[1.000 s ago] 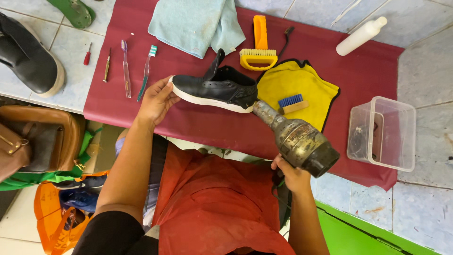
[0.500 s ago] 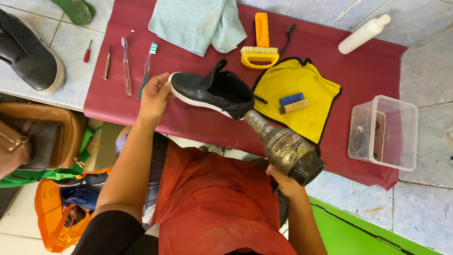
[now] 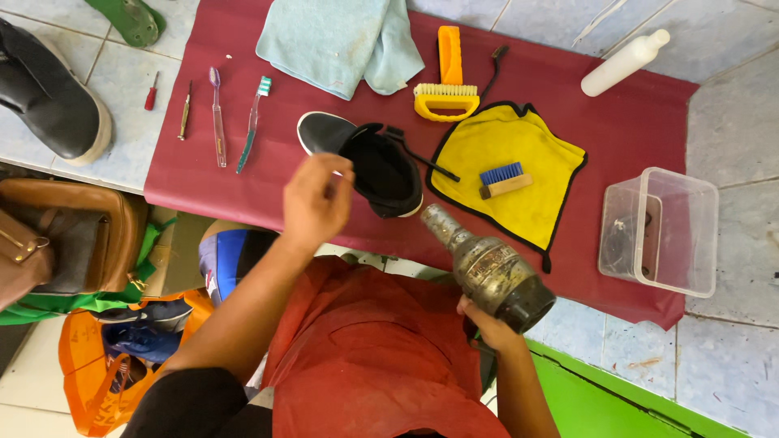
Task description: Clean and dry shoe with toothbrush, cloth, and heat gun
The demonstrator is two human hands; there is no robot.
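R hand [image 3: 487, 324] aims dryer [image 3: 491, 272] (grimy) at shoe [image 3: 373, 166].

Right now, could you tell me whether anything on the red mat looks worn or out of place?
The hot-air blower in the right hand looks badly worn, its barrel scuffed and grimy. The black shoe lies on its side, opening upward.

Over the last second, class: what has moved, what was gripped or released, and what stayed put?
The left hand has let go of the black shoe and lifted off it; the shoe has turned so its opening faces up. The right hand still grips the hair dryer, aimed at the shoe. Yellow cloth, brushes and toothbrushes stayed put.
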